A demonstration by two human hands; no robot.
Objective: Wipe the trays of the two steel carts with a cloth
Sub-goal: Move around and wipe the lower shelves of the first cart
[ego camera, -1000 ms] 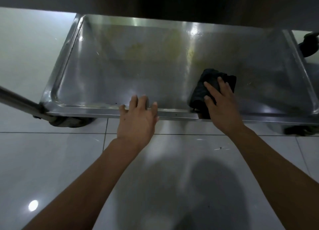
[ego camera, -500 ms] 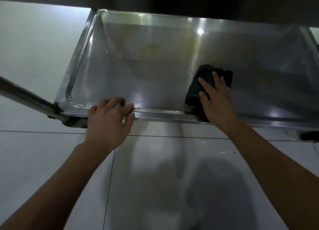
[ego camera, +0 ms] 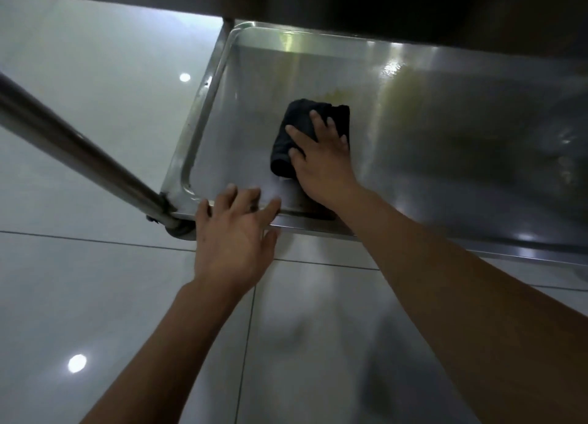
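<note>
Bunched black cloth (ego camera: 294,137) on smeared tray (ego camera: 241,105), under right hand's (ego camera: 321,159) spread fingers (ego camera: 299,134).

Glossy pale floor tiles (ego camera: 95,296), divided by thin dark grout lines (ego camera: 95,239), fill the lower part of the view. Round reflections of ceiling lights (ego camera: 77,363) shine on the tiles, one near the bottom left and a smaller one farther up.
</note>
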